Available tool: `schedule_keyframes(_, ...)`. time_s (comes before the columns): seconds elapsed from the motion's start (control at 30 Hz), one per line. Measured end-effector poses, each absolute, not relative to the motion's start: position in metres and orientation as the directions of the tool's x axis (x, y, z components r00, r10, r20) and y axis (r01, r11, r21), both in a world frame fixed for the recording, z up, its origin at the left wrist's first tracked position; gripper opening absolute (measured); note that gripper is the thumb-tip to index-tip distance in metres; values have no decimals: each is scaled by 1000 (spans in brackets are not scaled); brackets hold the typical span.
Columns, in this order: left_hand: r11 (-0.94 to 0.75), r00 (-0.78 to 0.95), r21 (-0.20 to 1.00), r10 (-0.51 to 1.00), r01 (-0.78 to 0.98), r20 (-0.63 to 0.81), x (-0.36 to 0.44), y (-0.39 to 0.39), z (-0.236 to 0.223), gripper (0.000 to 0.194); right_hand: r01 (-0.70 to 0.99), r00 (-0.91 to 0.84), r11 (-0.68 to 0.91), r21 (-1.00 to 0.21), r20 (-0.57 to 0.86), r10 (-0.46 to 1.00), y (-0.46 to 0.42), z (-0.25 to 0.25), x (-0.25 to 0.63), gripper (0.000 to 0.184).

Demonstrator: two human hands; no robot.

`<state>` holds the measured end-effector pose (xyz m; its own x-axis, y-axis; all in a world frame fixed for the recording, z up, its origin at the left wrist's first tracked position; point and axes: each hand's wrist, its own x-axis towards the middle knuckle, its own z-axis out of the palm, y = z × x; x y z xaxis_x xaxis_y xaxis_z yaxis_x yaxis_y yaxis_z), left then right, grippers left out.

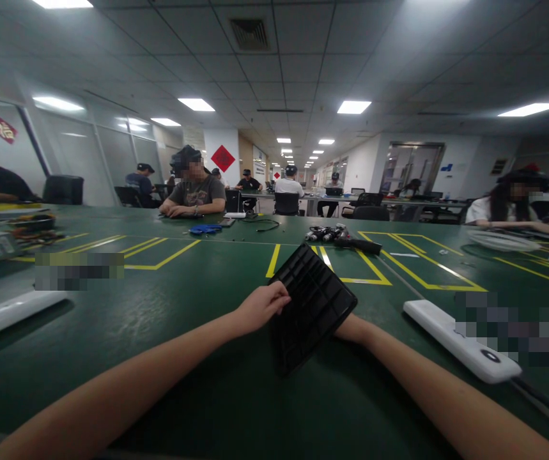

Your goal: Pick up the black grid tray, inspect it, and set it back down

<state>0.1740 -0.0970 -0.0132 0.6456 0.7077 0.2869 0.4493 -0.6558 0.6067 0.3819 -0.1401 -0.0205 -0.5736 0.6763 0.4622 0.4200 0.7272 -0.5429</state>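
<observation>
A black ribbed plastic tray point(310, 306) is held tilted above the green table point(169, 332), a little right of the middle. My left hand point(262, 306) grips its left edge, fingers curled over the rim. My right hand point(351, 327) is behind the tray's lower right corner; only the wrist shows and its fingers are hidden, though it seems to support the tray from beneath.
A long white bar point(461, 340) lies to the right and another white bar point(10, 313) to the left. Black screwdriver-like tools point(341, 237) lie beyond the tray among yellow floor-tape boxes. Other people sit at the far side, left and right of the table.
</observation>
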Motion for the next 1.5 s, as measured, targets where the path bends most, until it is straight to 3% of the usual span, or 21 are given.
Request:
schedule_keyframes(0.17,-621,527,664,760,416,380,182,-99,-25,15,462,-548,707,-535,455,702,-137,-26,384,46)
schedule_keyframes(0.53,-711,534,491,702,503,471,182,-111,-27,13,497,-565,695,-520,413,714,-134,-31,386,45)
schedule_keyframes(0.67,-721,518,457,693,522,502,184,-108,-29,13,509,-519,649,-565,400,755,-133,-32,384,48)
schedule_keyframes(0.8,-716,471,483,697,504,541,184,-104,-31,12,503,-496,630,-592,400,771,-133,-30,380,49)
schedule_keyframes(0.87,-705,431,559,709,436,558,184,-102,-31,11,499,-494,634,-591,406,768,-132,-31,378,47)
schedule_keyframes(0.93,-569,317,763,817,308,481,185,-96,-30,10,513,-483,638,-574,421,767,-129,-35,377,45)
schedule_keyframes(1.03,-201,165,975,969,95,184,187,-83,-29,7,561,-446,645,-519,467,764,-122,-42,376,44)
schedule_keyframes(1.1,-76,156,996,985,43,68,186,-76,-27,7,588,-441,655,-476,490,752,-119,-47,376,44)
schedule_keyframes(1.27,8,300,999,954,43,-21,182,-74,-21,10,578,-453,675,-459,508,733,-119,-44,376,41)
schedule_keyframes(1.33,-57,398,990,917,128,1,180,-77,-20,20,562,-450,673,-481,504,737,-122,-40,377,40)
schedule_keyframes(1.4,-240,501,934,862,264,80,179,-78,-21,39,550,-466,684,-480,504,728,-124,-38,376,38)
schedule_keyframes(1.5,-550,581,711,777,439,243,179,-79,-23,43,542,-471,699,-466,521,712,-123,-40,376,36)
